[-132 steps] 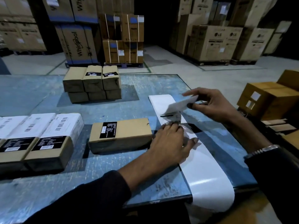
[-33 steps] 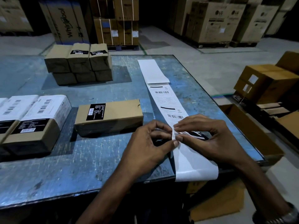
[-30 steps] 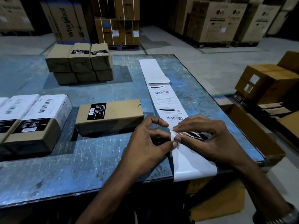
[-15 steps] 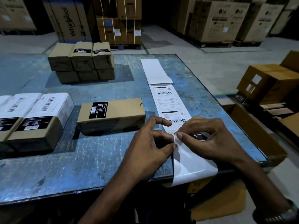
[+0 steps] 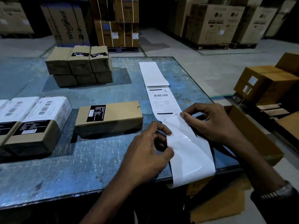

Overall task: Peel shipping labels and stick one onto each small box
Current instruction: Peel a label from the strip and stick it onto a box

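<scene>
A person's left hand (image 5: 145,149) is pinching the left edge of a long label strip (image 5: 184,143) between curled fingers and thumb, while the right hand (image 5: 208,122) is gripping the strip's right edge, its forefinger lying over the printed paper. The strip is running lengthwise away from the person along the right side of a worn blue table (image 5: 80,172), its near end drooping over the table's front edge and its far end lying flat, blank, close to the far right corner. One printed label (image 5: 162,99) with a barcode is sitting on the strip just beyond the hands.

Just left of the hands, a small brown box (image 5: 110,117) is lying flat with its long axis across the table, a black sticker (image 5: 96,113) on its top and bare tabletop between it and the front edge. Further left, boxes bearing white labels (image 5: 32,120) are lining up side by side. Near the far edge, a two-tier stack of brown boxes (image 5: 79,67) is standing well apart from the rest.

Off the table's right edge, an open carton (image 5: 258,135) is sitting on the floor, its contents hidden. Large appliance cartons (image 5: 218,23) are filling the background.
</scene>
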The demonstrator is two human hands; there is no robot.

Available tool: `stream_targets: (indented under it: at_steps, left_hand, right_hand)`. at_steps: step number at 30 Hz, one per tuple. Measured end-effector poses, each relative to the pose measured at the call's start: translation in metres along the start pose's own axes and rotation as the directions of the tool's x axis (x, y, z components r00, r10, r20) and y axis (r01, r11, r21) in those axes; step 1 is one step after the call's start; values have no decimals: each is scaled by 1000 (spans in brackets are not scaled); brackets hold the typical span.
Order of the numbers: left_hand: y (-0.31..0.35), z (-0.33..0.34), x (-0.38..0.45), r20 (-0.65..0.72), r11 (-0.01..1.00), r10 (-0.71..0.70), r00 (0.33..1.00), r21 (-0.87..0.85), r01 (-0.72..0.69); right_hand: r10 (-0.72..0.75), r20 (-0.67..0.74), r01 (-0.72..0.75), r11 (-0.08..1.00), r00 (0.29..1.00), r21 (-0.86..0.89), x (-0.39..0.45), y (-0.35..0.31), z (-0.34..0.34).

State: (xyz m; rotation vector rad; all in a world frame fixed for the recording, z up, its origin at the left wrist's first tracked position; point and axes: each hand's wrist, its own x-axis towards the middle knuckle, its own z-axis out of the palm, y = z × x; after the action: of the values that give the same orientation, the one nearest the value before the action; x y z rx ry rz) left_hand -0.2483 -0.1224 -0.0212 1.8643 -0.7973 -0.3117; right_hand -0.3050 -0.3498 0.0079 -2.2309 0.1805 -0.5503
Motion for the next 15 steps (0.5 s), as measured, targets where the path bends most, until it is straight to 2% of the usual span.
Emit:
stream_targets:
  at_steps: [3, 7, 11, 15]
  left_hand:
    - [3, 0, -1, 5, 997, 28, 1000, 65, -29]
    - [3, 0, -3, 8, 980, 43, 999, 194, -44]
    - [5, 1, -4, 20, 970, 50, 999, 239, -53]
    - [4, 1, -5, 16, 969, 50, 999, 242, -52]
  right_hand:
    - [-2, -18, 1, 999, 1000, -41, 12, 6, -5]
    - [-25, -1, 25, 978, 1000, -209, 37, 14, -17]
    - [-69, 3, 65, 920, 998, -386, 68, 16, -30]
    - [-56, 2, 52, 908, 998, -416, 98, 16, -37]
